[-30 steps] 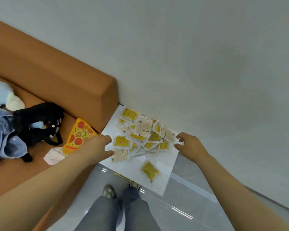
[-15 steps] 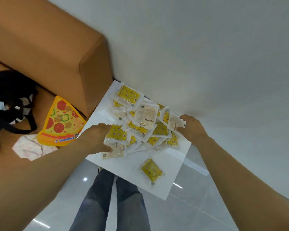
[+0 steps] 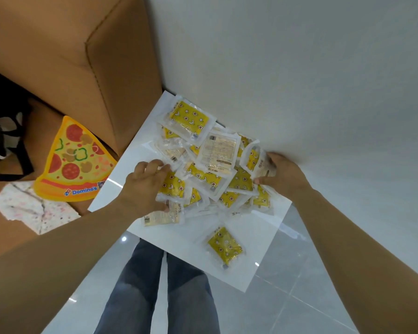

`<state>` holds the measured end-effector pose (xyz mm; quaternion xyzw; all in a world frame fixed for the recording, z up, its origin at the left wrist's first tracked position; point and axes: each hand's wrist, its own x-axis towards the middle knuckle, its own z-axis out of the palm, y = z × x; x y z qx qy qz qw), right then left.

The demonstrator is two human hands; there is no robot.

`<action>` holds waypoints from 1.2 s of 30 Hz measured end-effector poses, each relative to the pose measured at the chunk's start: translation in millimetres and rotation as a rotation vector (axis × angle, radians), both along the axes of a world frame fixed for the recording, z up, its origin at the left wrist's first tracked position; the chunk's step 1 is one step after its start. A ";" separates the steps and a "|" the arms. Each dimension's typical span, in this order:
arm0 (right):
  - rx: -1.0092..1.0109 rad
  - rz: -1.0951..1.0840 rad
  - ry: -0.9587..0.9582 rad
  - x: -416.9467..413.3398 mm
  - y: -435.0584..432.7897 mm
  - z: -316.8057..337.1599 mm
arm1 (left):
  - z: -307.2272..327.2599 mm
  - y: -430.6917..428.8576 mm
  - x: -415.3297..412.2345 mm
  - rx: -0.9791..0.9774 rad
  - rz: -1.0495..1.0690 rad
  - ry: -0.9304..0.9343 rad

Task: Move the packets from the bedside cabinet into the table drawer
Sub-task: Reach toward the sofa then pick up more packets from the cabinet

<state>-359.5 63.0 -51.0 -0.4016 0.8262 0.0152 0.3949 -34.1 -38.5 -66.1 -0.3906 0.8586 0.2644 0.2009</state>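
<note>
Packets (image 3: pixel 210 169) lie heaped on the cabinet (image 3: pixel 263 237), one apart. Left hand (image 3: pixel 145 186) and right hand (image 3: pixel 280 174) clasp the heap's edges, gathering. Next calls for a secure joint lift.

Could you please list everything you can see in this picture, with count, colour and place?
packets: heap, too overlapped to count, yellow and clear, cabinet's far half
lone packet: one, yellow, near cabinet's front
cabinet: one, white top, against wall
headboard: one, brown, left of cabinet
pizza cushion: one, orange, below headboard
cloth: one, white patterned, beside cushion
black item: one, far left, cut off
wall: pale grey, behind
floor: grey tiles
legs: two, blue jeans, below cabinet
left hand: grips heap's left side
right hand: grips heap's right side
</note>
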 end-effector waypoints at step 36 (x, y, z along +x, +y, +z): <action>-0.018 -0.380 -0.013 48.1 13.1 -8.9 | -4.9 46.0 -0.4 0.043 0.256 -0.215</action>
